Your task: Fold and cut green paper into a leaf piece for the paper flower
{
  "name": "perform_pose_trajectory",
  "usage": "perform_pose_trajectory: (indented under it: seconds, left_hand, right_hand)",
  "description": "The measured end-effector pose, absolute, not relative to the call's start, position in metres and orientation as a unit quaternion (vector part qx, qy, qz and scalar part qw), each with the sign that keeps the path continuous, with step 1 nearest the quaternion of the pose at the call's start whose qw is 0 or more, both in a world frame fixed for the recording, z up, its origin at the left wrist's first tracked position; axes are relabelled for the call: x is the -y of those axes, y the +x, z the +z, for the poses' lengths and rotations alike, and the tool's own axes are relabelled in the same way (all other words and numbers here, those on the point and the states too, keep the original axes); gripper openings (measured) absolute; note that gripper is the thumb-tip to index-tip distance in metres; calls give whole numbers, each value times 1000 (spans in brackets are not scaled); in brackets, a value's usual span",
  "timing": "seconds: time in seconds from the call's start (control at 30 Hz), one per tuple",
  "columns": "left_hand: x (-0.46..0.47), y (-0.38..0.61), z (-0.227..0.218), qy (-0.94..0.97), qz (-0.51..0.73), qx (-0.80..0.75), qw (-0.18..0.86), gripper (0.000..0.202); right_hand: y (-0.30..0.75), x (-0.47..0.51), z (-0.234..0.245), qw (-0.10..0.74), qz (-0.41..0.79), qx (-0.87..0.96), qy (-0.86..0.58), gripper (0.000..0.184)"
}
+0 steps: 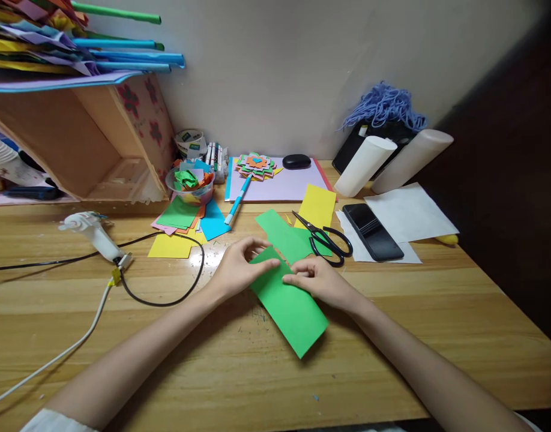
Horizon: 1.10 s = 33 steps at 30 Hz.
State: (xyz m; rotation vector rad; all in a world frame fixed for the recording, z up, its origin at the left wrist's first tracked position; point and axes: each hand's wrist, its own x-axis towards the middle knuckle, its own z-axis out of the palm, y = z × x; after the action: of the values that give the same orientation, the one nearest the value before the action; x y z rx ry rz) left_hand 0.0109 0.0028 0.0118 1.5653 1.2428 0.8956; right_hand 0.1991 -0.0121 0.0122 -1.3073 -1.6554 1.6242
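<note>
A green paper strip [290, 306] slants across the middle of the desk between both hands. My left hand [243, 269] holds its far left end, thumb on top and fingers partly hidden behind it. On the right long edge, my right hand [318, 281] pinches the paper between thumb and curled fingers. Just beyond them lies another green paper piece [284, 237]. Black-handled scissors [323, 237] rest partly on that piece and on a yellow paper sheet [318, 206], blades pointing to the far left.
A glue gun [93, 235] with looping cables stands at left. Behind are a tub of paper scraps [191, 183], a layered paper flower [256, 165] on a blue stick, and a cardboard box [144, 138]. A phone [372, 233] and white paper rolls [368, 165] are at right.
</note>
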Motion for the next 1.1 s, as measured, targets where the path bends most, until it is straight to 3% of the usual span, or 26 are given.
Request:
perform_pose_trajectory:
  seconds: [0.13,0.4,0.5,0.7,0.93,1.1]
  left_hand:
    - [-2,10,31,733,255,-491,396,19]
    - [-23,-9,45,679,290,-566,368,28]
    - [-28,-17,44,694,239,-568,372,27]
    - [-12,-13,49,804,137,-487,312,15]
    - [8,7,47,813,116,-490,292,21]
    - [17,13,51,814,120,-497,275,22]
  right_hand:
    - [195,18,12,235,590,618,-463,38]
    - [203,7,14,342,555,557,-515,22]
    - [209,2,15,379,523,553,-526,20]
    - [206,6,11,352,479,620,-512,19]
    - [190,24,6,417,305,724,-458,10]
    - [188,25,10,429,274,743,-434,10]
